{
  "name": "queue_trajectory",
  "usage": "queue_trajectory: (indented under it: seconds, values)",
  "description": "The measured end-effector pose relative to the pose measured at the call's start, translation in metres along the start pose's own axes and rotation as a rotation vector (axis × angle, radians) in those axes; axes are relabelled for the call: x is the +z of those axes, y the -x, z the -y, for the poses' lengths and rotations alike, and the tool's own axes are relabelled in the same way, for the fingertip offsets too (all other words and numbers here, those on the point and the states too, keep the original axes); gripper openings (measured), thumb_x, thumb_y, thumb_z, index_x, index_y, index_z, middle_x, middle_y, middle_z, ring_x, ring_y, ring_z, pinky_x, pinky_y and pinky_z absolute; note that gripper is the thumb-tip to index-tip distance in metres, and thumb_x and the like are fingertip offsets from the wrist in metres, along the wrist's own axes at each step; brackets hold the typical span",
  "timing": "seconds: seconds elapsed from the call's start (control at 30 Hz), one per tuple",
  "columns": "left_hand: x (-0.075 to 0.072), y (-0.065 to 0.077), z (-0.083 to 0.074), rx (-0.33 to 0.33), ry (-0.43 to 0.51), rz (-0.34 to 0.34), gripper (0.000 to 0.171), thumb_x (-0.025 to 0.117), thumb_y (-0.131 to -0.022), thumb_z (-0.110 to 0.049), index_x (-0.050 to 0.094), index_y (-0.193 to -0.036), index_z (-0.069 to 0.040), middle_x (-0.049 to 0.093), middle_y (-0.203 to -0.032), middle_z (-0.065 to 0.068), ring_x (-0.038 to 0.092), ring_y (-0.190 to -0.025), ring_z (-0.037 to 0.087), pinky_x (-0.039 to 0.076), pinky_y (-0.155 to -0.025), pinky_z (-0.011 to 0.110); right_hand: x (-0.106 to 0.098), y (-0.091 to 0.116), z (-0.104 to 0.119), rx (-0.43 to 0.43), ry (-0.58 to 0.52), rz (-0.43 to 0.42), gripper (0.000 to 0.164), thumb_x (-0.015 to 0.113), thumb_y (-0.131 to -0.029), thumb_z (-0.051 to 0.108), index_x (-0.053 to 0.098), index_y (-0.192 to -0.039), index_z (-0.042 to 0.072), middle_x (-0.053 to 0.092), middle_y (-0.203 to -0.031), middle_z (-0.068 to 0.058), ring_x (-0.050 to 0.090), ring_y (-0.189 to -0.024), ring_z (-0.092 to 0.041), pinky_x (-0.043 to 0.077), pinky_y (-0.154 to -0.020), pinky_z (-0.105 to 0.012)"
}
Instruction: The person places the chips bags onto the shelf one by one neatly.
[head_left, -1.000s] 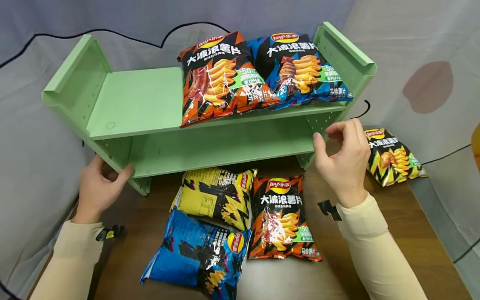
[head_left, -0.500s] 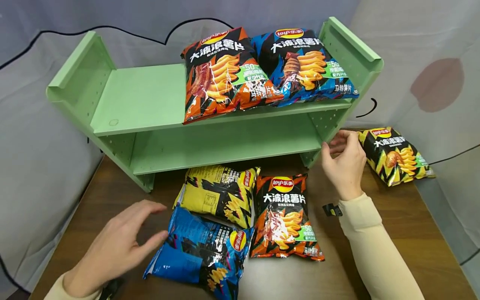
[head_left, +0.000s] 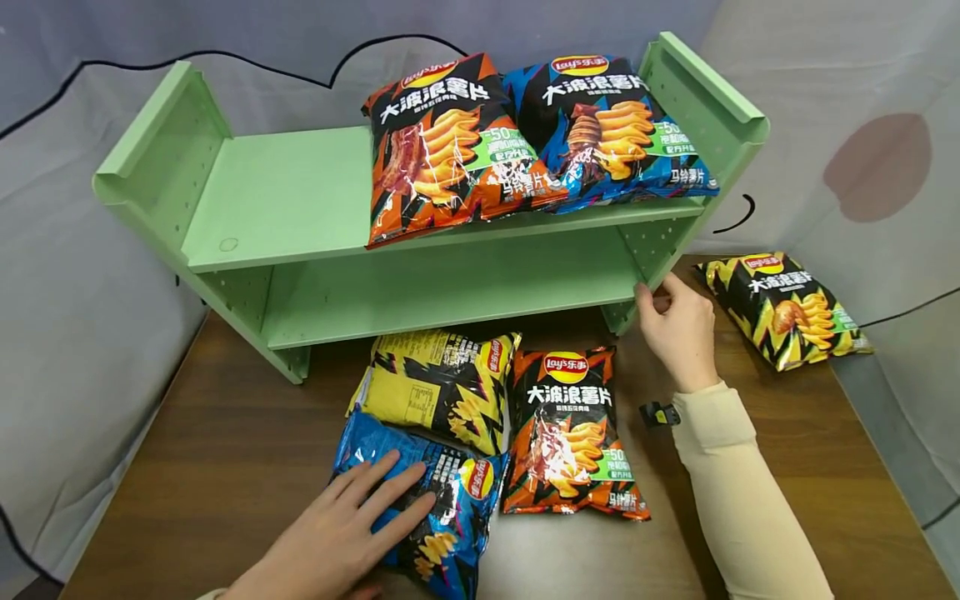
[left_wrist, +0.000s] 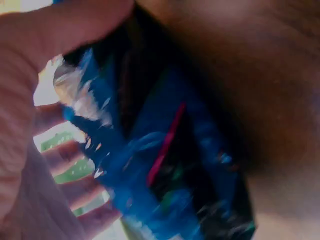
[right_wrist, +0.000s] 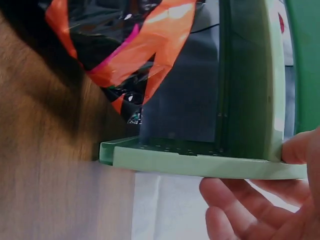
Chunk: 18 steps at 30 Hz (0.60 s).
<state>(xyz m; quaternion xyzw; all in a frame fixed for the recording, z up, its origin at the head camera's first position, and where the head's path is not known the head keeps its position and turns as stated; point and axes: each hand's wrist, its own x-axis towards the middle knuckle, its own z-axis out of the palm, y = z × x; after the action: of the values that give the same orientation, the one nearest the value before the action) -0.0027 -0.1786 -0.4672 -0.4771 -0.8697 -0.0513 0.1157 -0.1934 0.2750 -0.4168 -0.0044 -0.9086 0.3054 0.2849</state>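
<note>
My left hand (head_left: pixel 337 529) lies over a blue chip bag (head_left: pixel 450 533), fingers spread and fairly straight across its printed face. In the left wrist view, blurred, the thumb and fingers (left_wrist: pixel 82 190) are at different edges of the blue bag (left_wrist: pixel 150 150). My right hand (head_left: pixel 681 333) grips the lower right side panel of a green two-tier shelf (head_left: pixel 450 287). Its thumb is on the inner side and its fingers (right_wrist: pixel 220 192) are outside, as the right wrist view shows. An orange chip bag (head_left: pixel 566 442) and a yellow chip bag (head_left: pixel 427 396) lie beside the blue one.
On the shelf's upper tier, an orange bag (head_left: pixel 450 150) and a blue bag (head_left: pixel 607 133) lean at the right. Another yellow bag (head_left: pixel 787 312) rests on the wooden table (head_left: pixel 217 450) to the right. A black cable (head_left: pixel 247 71) runs along the curtain behind.
My left hand has left the shelf's left side and come down onto the blue bag. My right hand has moved in from beside the shelf and taken hold of its right panel.
</note>
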Motion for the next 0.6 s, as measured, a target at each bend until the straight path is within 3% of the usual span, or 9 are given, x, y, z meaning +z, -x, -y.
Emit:
queue_trajectory:
  seconds: [0.13,0.27,0.4,0.5,0.6]
  values:
    - [0.005,-0.005,-0.001,0.016,-0.057,-0.02,0.106,0.094,-0.068,-0.046,0.045,-0.157,-0.021,0.05,-0.157,0.01,0.057,-0.135,0.036,0.057,-0.096,0.05,-0.002,0.001,0.001,0.015,0.001,0.05,0.031,0.058,-0.103,0.03,0.074,-0.108,0.004,0.076,-0.081,-0.018,0.07,-0.071,-0.035,0.048,-0.067,-0.043]
    - [0.004,-0.009,-0.001,0.025,-0.078,-0.011,0.091,0.09,-0.077,-0.036,0.047,-0.156,-0.02,0.054,-0.153,0.008,0.06,-0.13,0.033,0.057,-0.094,0.049,-0.001,0.001,0.0,0.028,0.002,0.076,0.033,0.057,-0.104,0.033,0.074,-0.105,0.005,0.075,-0.081,-0.017,0.068,-0.071,-0.034,0.046,-0.068,-0.041]
    - [0.001,-0.012,0.001,0.054,-0.069,-0.053,0.05,0.049,-0.105,-0.032,0.051,-0.153,-0.018,0.058,-0.148,0.007,0.065,-0.124,0.03,0.059,-0.091,0.047,0.0,0.001,0.0,0.022,0.002,0.072,0.034,0.056,-0.104,0.034,0.073,-0.103,0.005,0.074,-0.079,-0.017,0.067,-0.07,-0.033,0.044,-0.067,-0.041]
    - [-0.003,-0.014,0.002,0.077,-0.051,-0.121,0.055,0.019,-0.11,-0.032,0.056,-0.149,-0.017,0.063,-0.144,0.007,0.07,-0.119,0.027,0.06,-0.088,0.044,0.0,0.001,0.0,0.018,0.006,0.059,0.033,0.055,-0.104,0.033,0.072,-0.099,0.005,0.073,-0.076,-0.016,0.065,-0.068,-0.033,0.043,-0.066,-0.04]
    - [-0.009,-0.015,0.004,0.088,-0.026,-0.179,0.053,0.021,-0.111,-0.029,0.06,-0.146,-0.016,0.066,-0.141,0.006,0.072,-0.116,0.024,0.061,-0.088,0.042,0.002,0.001,0.0,0.021,0.008,0.057,0.033,0.054,-0.104,0.033,0.072,-0.099,0.005,0.073,-0.076,-0.016,0.065,-0.068,-0.032,0.043,-0.066,-0.04]
